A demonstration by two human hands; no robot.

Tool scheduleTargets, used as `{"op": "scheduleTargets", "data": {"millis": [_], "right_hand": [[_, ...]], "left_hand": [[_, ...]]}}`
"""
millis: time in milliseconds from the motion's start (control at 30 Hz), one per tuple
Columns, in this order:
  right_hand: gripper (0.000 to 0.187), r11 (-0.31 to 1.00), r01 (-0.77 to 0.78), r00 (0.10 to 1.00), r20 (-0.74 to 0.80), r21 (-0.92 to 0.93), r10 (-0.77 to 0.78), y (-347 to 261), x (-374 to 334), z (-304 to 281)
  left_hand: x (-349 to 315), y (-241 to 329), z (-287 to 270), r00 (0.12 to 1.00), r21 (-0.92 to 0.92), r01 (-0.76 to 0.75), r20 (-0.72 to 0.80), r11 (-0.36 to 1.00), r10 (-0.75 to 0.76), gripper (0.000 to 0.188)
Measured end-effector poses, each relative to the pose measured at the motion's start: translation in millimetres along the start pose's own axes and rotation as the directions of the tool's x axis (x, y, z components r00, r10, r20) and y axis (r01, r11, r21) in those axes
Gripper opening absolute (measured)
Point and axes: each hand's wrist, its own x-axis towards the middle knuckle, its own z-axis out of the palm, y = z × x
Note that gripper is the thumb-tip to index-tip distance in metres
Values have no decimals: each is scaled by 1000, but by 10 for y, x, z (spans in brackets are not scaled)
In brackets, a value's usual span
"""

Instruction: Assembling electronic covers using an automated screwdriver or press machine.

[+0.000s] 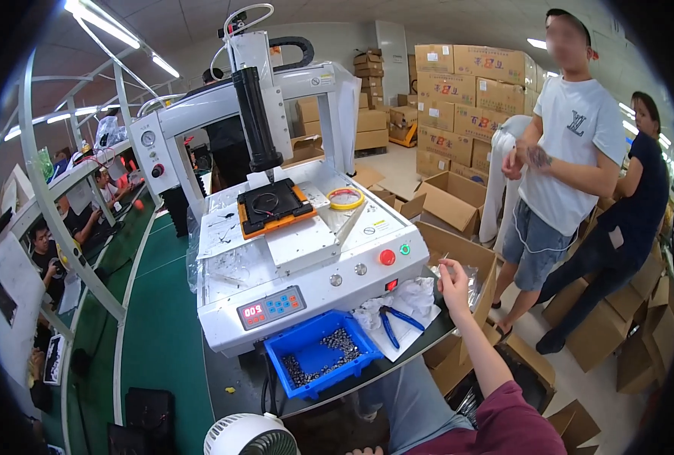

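Observation:
My right hand [454, 284] is raised at the right front corner of the white dispensing machine [314, 265], above an open carton. Its thumb and fingertips are pinched together; whatever is between them is too small to make out. Of my left hand [365, 451], only some fingertips show at the lower edge, by my lap. On the machine bed, an orange-edged black fixture [276, 207] lies under the black syringe barrel [257, 117]. Blue-handled cutters [391, 326] rest on white paper, left of my right forearm. Beside them, a blue bin [287, 350] holds many small metal parts.
A yellow tape roll [345, 199] lies on the machine bed. A white fan [247, 435] stands at the front. Open cartons [452, 199] crowd the right, where two people stand [568, 144]. Left runs a green conveyor belt [155, 303] with seated people beyond.

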Motion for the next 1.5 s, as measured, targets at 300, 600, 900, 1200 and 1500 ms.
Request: {"op": "scheduleTargets", "data": {"millis": [300,600,900,1200,1500], "right_hand": [[14,1000,-15,987,162,-16,17,52,-57,-28],[19,997,-44,981,185,-56,54,77,-43,3],[22,997,-49,979,193,-62,60,121,-52,-52],[25,994,-87,975,197,-72,100,78,-44,-27],[23,994,-102,975,194,-41,108,145,-37,-38]], "left_hand": [[13,39,-53,994,-44,39,103,998,-34,44],[-17,2,-133,996,-54,49,73,997,-45,43],[47,72,-53,980,-41,104,175,994,-96,46],[30,-7,-98,979,-18,24,202,1000,-20,64],[-4,39,-170,980,-76,37,200,996,-21,62]]}}
